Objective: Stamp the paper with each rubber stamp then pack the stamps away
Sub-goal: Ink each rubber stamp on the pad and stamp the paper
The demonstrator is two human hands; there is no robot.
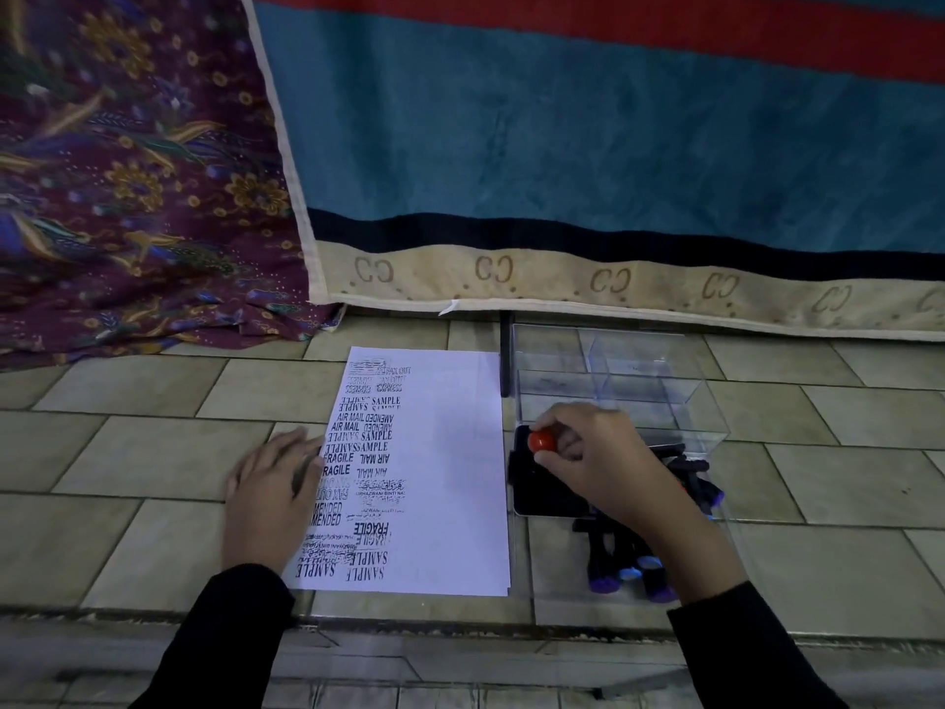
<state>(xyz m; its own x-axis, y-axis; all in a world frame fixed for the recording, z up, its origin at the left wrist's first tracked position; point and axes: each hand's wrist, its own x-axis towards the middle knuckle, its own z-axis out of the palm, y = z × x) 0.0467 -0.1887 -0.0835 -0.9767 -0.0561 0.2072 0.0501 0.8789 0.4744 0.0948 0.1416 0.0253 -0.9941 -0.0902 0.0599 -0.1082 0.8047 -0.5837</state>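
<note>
Over ink pad point(542, 491), red-knobbed stamp point(542, 441)

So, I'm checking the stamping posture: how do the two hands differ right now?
The left hand lies flat and open on the paper's left edge; the right hand is closed around a red-knobbed stamp over the black ink pad. Both wear black sleeves.
</note>
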